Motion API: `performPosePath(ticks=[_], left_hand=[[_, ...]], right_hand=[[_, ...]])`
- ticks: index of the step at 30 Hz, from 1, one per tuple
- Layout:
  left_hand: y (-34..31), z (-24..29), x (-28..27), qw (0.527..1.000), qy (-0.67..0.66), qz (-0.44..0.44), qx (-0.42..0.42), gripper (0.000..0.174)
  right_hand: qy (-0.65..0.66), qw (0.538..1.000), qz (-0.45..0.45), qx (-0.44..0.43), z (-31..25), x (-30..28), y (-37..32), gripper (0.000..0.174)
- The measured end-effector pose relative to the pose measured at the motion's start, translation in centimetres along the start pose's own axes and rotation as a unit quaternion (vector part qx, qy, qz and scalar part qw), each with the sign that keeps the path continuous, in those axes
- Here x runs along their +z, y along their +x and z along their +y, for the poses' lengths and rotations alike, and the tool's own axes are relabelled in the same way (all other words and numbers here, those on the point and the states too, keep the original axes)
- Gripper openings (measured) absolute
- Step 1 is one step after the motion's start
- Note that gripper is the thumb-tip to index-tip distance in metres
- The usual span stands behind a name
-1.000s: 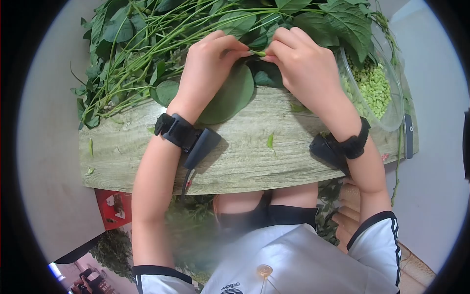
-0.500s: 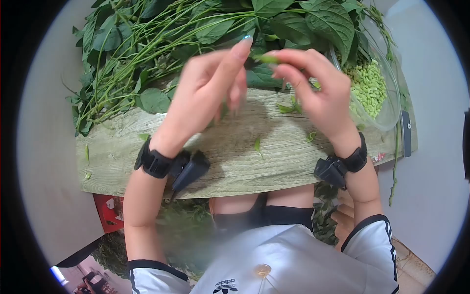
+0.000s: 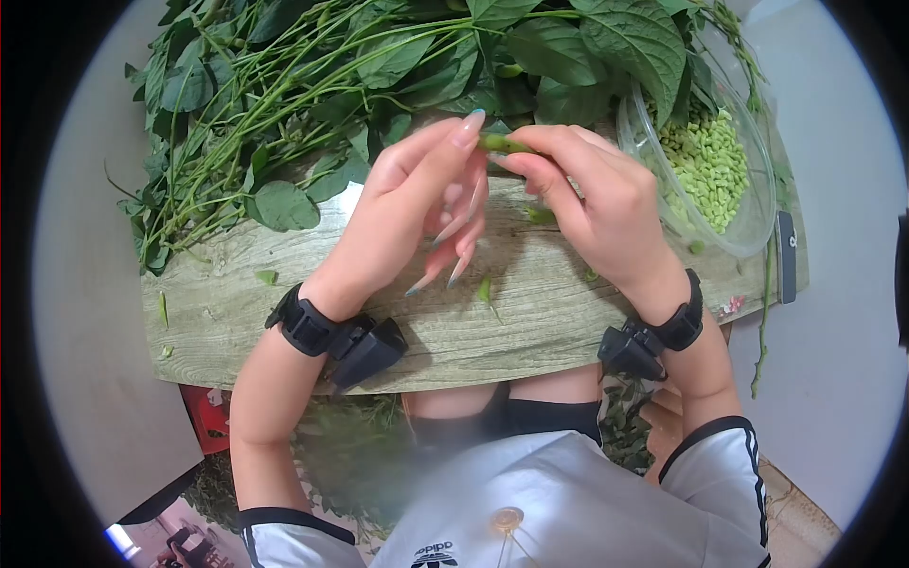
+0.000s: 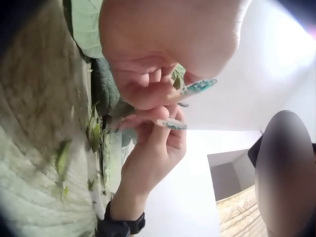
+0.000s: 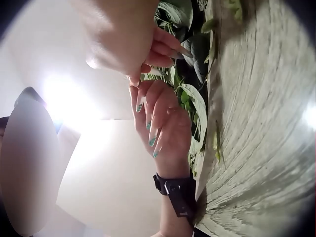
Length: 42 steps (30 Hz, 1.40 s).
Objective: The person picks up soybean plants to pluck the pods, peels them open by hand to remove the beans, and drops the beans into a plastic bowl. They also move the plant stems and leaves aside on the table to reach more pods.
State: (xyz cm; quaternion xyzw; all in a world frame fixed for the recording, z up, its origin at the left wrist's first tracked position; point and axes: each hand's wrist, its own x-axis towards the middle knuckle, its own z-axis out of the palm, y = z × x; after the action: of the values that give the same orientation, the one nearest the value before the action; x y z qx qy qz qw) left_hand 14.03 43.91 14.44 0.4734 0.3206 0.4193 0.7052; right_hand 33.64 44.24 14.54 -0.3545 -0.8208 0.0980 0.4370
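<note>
A small green soybean pod [image 3: 507,144] lies between the two hands, close over the table's far half. My right hand [image 3: 606,194] pinches its right end between thumb and fingers. At the pod's left end, my left hand [image 3: 407,194] holds on with its thumb tip and forefinger, while its other fingers hang loosely curled with long painted nails toward the table. In the right wrist view, the left hand [image 5: 165,121] meets the right fingertips. The left wrist view shows the right hand [image 4: 153,158] beyond the left palm; the pod is mostly hidden there.
A heap of leafy soybean stalks [image 3: 284,104] covers the table's far side. To the right stands a clear plastic container [image 3: 765,204] with shelled green beans [image 3: 710,175]. Scraps of pod [image 3: 486,289] lie on the wood-grained table [image 3: 436,341]. A dark flat object [image 3: 786,256] sits at the right edge.
Both hands were together on a pod farther back. The left hand then swung away with its thumb raised, while the right kept a pod, and has now returned to the pod's left end.
</note>
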Motion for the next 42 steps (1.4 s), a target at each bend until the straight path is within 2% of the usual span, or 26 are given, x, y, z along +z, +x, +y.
performPosePath(ticks=[1,3,7,10,13,15,19,21,23,25,28,30,34,39,42], left_hand=[[0.1,-0.1,-0.2,1.000,-0.001,0.000,0.000,0.039],[0.2,-0.1,-0.7,0.994,-0.063,-0.081,-0.040,0.037],[-0.2,0.7,0.2,0.995,-0.043,-0.037,-0.087,0.037],[-0.2,0.5,-0.2,0.989,-0.061,-0.067,-0.114,0.042],[-0.1,0.0,-1.0,0.986,-0.074,-0.089,-0.123,0.036],[-0.1,0.2,-1.2,0.980,-0.065,-0.141,-0.126,0.044],[-0.3,0.6,0.0,0.984,-0.094,-0.083,-0.129,0.040],[-0.2,0.4,-0.1,0.984,-0.114,-0.069,-0.121,0.035],[-0.2,0.1,-0.3,0.981,-0.122,-0.086,-0.123,0.035],[-0.1,-0.1,-0.6,0.979,-0.128,-0.103,-0.124,0.034],[0.0,-0.1,-0.6,0.976,-0.130,-0.119,-0.130,0.035],[0.0,0.2,0.0,0.978,-0.136,-0.069,-0.139,0.037],[0.0,-0.2,-0.5,0.980,-0.108,-0.097,-0.136,0.037],[-0.2,-0.1,0.0,0.988,-0.081,-0.064,-0.119,0.035],[-0.2,-0.2,0.0,0.984,-0.110,-0.052,-0.129,0.034]], right_hand=[[-0.005,1.000,-0.001,-0.026,0.0,-0.1,0.1,0.022],[-0.018,0.999,0.000,-0.041,-0.1,-0.2,0.2,0.020],[-0.046,0.996,0.008,-0.075,0.2,0.0,0.2,0.017],[-0.049,0.996,-0.004,-0.071,0.2,-0.1,0.1,0.019],[-0.052,0.995,-0.006,-0.079,0.3,-0.1,0.1,0.020],[-0.054,0.995,-0.009,-0.087,0.6,-0.1,0.0,0.022],[-0.078,0.992,-0.039,-0.092,0.6,-0.4,-0.1,0.030],[-0.072,0.993,-0.041,-0.088,0.4,-0.3,-0.1,0.027],[-0.066,0.993,-0.043,-0.084,0.4,-0.3,-0.2,0.024],[-0.071,0.994,-0.046,-0.071,0.6,-0.1,-0.4,0.032],[-0.068,0.994,-0.048,-0.066,0.6,-0.2,-0.3,0.032],[-0.069,0.994,-0.050,-0.063,0.6,-0.1,-0.4,0.032],[-0.072,0.994,-0.057,-0.055,0.8,-0.1,-0.4,0.031],[-0.072,0.993,-0.063,-0.062,0.7,-0.3,-0.3,0.032],[-0.075,0.993,-0.063,-0.068,0.8,-0.4,-0.3,0.033]])
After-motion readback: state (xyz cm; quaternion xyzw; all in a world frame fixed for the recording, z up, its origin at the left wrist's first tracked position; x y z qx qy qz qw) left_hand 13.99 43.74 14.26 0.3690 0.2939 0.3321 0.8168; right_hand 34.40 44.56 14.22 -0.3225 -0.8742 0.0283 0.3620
